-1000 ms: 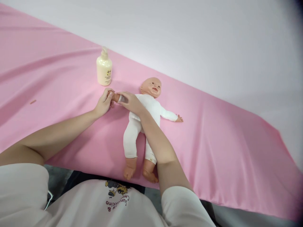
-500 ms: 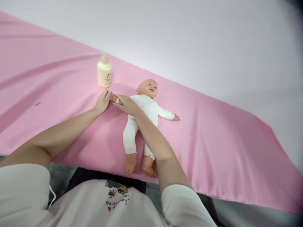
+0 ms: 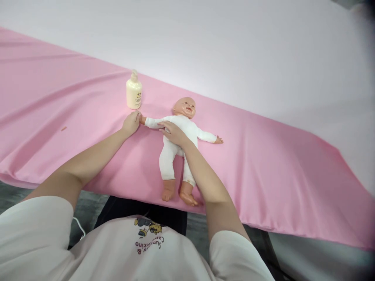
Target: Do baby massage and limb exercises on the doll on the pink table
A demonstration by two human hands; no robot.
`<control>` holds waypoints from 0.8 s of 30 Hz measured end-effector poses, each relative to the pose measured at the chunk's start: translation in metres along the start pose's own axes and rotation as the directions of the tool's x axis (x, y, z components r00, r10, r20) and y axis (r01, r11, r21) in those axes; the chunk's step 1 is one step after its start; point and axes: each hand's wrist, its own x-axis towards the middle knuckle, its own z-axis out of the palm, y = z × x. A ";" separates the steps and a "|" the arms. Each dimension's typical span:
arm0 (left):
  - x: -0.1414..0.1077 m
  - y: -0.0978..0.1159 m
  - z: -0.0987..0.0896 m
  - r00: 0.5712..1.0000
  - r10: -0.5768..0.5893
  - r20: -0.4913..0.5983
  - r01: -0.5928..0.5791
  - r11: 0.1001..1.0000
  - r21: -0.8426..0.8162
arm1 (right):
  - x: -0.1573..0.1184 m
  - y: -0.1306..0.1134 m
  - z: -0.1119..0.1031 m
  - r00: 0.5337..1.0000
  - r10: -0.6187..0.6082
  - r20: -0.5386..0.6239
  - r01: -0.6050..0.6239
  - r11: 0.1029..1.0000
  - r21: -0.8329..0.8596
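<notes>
A baby doll (image 3: pixel 187 130) in a white bodysuit lies on its back on a pink cloth, head away from me and bare feet towards me. My left hand (image 3: pixel 131 123) is closed around the doll's hand on the left side, and that arm is stretched out straight. Across the upper arm and side of the chest rests my right hand (image 3: pixel 173 133), its fingers extended and lying on the white fabric. The doll's other arm (image 3: pixel 207 136) lies out to the right, untouched. Just beyond my left hand stands a cream pump bottle (image 3: pixel 134 93), upright.
The pink cloth (image 3: pixel 269 175) has folds and drops over the near edge. Behind it spreads a white surface (image 3: pixel 205 47). A small orange-brown strip (image 3: pixel 64 128) lies on the cloth at the left. A white cord (image 3: pixel 79 228) hangs beside my shirt.
My right hand has moved from the doll's wrist up along the arm to the upper arm and chest. My left hand still holds the doll's hand. The view has shifted slightly.
</notes>
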 end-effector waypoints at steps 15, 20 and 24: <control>-0.045 0.054 0.009 0.986 0.164 0.038 -0.169 0.957 0.237 | -0.183 -0.128 0.021 0.929 0.246 0.275 -0.289 0.949 0.127; -0.108 0.104 0.024 0.966 0.159 0.203 -0.197 0.963 0.184 | -0.198 -0.153 0.051 0.948 0.295 0.123 -0.311 0.940 0.142; -0.177 0.130 0.026 0.952 0.079 0.295 -0.091 0.995 0.027 | -0.195 -0.146 0.062 0.977 0.213 -0.022 -0.195 0.925 0.327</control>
